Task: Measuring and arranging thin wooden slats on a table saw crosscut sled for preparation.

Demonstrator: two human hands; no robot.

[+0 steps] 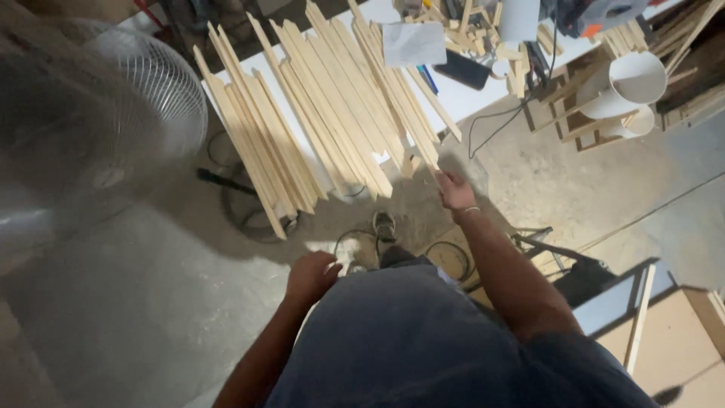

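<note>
At the near edge of the white table [468, 94], a fan of long pale wooden strips [332, 113] lies side by side, their cut ends hanging past the edge and over the floor, probably so each can be taken by its end without reaching across. The right hand [455, 190] is stretched out just below the lowest ends on the right of the fan, near one strip tip; its fingers look loosely curled, but I cannot tell whether they touch or pinch a strip, as the picture is soft there. The left hand [311, 276] hangs low by the person's hip, fingers curled inward and holding nothing that shows.

Further along the table, toward its far edge, a sheet of paper [414, 43] rests on top of the strips, and a dark flat phone-like thing [462, 69] lies just beside it on bare white surface. Short offcuts [483, 34] are heaped near the far right corner. Off the right end, white pipe pieces [630, 83] sit in a small wooden frame on the concrete floor [151, 302]. A standing fan [113, 98] with a wire guard fills the left, well apart from the hands. A cable [495, 128] drops from the table edge to the floor, and one shoe [384, 224] shows below the strips.
</note>
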